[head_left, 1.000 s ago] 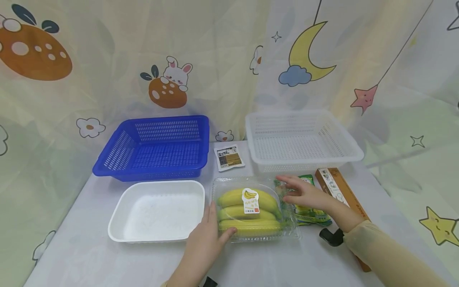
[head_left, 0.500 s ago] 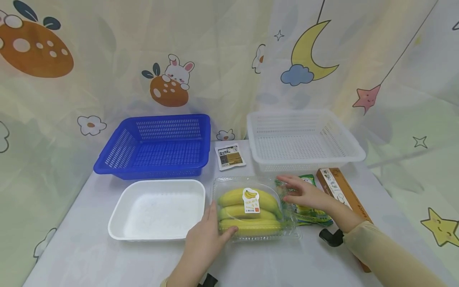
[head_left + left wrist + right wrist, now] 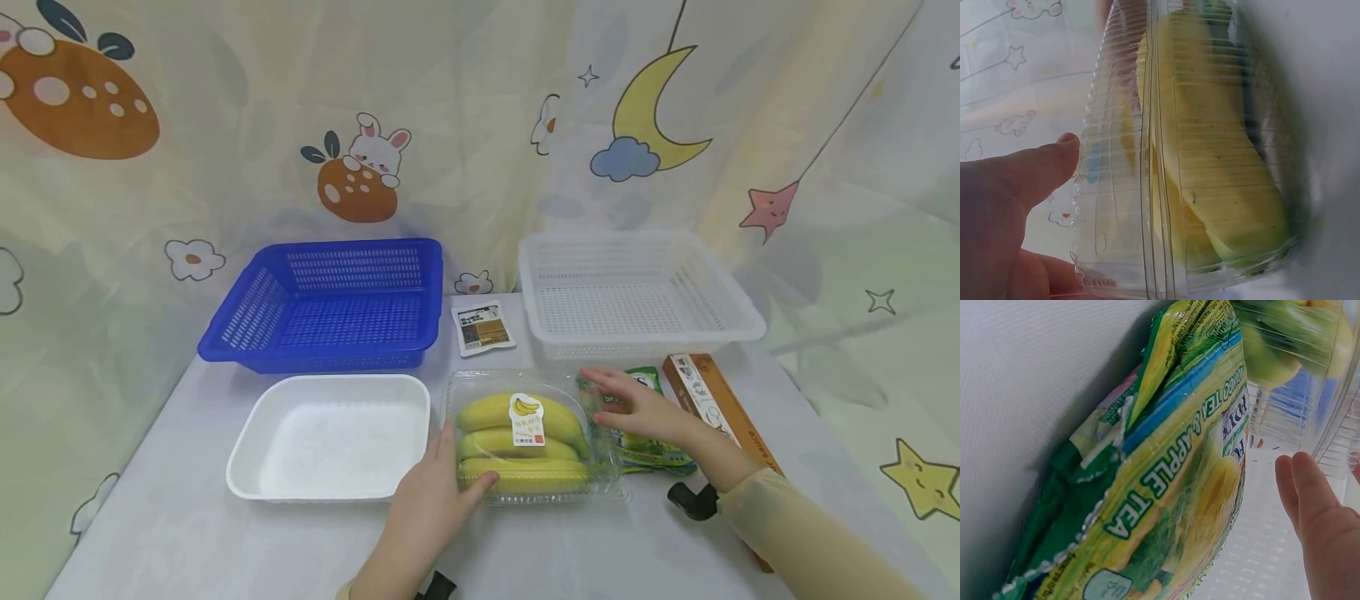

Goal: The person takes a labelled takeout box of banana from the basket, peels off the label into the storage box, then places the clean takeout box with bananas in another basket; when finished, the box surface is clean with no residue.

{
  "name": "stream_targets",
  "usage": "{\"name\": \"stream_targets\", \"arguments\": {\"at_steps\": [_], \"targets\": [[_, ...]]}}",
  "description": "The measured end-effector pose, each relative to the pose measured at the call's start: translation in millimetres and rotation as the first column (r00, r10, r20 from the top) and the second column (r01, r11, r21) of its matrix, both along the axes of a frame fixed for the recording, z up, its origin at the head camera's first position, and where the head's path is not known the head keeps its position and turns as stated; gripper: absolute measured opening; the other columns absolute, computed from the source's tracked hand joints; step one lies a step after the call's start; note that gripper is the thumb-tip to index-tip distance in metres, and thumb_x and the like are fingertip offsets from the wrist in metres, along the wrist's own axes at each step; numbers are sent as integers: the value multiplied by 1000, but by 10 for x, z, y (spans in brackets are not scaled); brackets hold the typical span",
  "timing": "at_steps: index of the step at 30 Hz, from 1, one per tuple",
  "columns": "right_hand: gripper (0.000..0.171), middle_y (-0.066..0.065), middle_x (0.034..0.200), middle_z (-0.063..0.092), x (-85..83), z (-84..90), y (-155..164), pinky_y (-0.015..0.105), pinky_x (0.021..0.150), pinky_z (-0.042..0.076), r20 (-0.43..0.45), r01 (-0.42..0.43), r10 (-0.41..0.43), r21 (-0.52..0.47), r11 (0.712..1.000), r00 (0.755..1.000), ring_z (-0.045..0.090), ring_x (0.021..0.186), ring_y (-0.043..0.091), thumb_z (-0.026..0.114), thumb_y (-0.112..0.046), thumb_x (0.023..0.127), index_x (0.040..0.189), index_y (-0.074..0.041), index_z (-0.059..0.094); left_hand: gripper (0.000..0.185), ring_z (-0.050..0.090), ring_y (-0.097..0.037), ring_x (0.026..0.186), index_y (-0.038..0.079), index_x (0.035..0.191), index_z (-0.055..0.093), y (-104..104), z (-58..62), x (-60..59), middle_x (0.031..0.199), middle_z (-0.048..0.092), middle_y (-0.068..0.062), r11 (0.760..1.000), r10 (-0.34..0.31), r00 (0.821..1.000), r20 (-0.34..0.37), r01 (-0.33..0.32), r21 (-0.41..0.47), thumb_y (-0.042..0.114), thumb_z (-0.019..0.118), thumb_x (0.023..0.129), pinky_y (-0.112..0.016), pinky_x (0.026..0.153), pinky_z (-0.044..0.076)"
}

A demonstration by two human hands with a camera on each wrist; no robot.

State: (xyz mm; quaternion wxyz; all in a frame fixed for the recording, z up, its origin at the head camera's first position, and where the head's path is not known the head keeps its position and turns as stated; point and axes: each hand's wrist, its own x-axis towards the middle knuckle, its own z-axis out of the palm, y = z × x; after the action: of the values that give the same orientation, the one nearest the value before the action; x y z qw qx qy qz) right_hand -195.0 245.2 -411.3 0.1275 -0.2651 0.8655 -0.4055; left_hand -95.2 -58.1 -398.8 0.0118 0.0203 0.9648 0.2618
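The clear plastic box with a lid (image 3: 540, 497) sits flat on the counter (image 3: 558, 554), near the middle, and I can see yellow bananas (image 3: 517, 479) through it. A white paper sticker (image 3: 528, 425) with bananas drawn on it is on top. Both hands are wide, with the fingers mostly straight. The left hand (image 3: 431, 496) rests against the left side of the box. The right hand (image 3: 637, 408) is at the other side, but I can't tell if its fingers touch. Below that hand lies a shiny green and yellow tea bag (image 3: 648, 454), and a long brown card box (image 3: 723, 404) slants under the right arm.

To the left is a shallow white plastic tray (image 3: 330, 437). Farther back I see a blue plastic basket with holes (image 3: 345, 321) and a white plastic basket with holes (image 3: 637, 304), with a small flat white and brown packet (image 3: 482, 329) between them. White cloth covers the counter. Behind it all hangs a pale cream curtain (image 3: 465, 108) with a bunny, moon, stars and flowers.
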Motion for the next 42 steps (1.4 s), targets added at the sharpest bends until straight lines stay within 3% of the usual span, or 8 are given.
{"name": "stream_targets", "arguments": {"at_steps": [5,11,17,22,29,37,42], "targets": [[63,21,143,24,7,3,-1,46,92,46,1,-9,9,-12,1000,1000,40,122,43,57,-21,89,142,-4,28,90,50,-39,116,1,139,31,-1,3,-8,136,44,-21,1000,4,1000,9,-4,8,54,63,75,-49,93,44],[63,20,143,25,16,-1,-2,47,91,46,-14,0,0,8,1000,1000,41,122,42,57,-21,89,142,-5,28,89,54,-40,109,0,138,32,15,-10,-3,134,46,-22,1000,15,1000,-15,-15,12,52,65,74,-49,88,47],[62,20,143,25,18,-8,-3,45,89,47,-27,1,-1,5,1000,1000,41,120,42,57,-19,89,142,-5,28,87,55,-39,107,-5,134,35,38,-24,21,129,49,-24,1000,19,997,-78,-19,-4,50,66,74,-48,87,48],[61,19,143,27,22,9,-9,36,83,49,-68,19,-14,60,998,998,46,115,37,57,-22,89,141,-7,30,85,54,-38,111,-7,132,38,41,-25,38,128,50,-23,999,8,990,-138,-13,-36,50,65,75,-47,89,46],[61,20,144,26,33,29,-21,42,85,48,-60,12,-9,55,998,998,44,117,39,56,-22,89,141,-5,30,84,50,-38,116,-8,130,41,28,-28,34,131,46,-26,999,-6,983,-183,-4,-54,51,65,75,-47,93,45],[61,20,144,25,32,16,-12,50,89,45,-39,10,-9,31,999,999,41,121,41,56,-23,89,141,-6,29,94,33,-34,132,-2,136,34,28,-125,-36,143,33,-21,996,-61,969,-238,41,-85,61,61,72,-46,103,36],[62,19,145,23,35,1,-5,52,92,44,-10,8,-8,-3,1000,1000,38,123,42,57,-23,89,142,-7,28,104,25,-33,136,-2,139,30,48,-206,-109,148,25,-17,984,-125,957,-263,85,-157,70,56,69,-44,107,31]]}}
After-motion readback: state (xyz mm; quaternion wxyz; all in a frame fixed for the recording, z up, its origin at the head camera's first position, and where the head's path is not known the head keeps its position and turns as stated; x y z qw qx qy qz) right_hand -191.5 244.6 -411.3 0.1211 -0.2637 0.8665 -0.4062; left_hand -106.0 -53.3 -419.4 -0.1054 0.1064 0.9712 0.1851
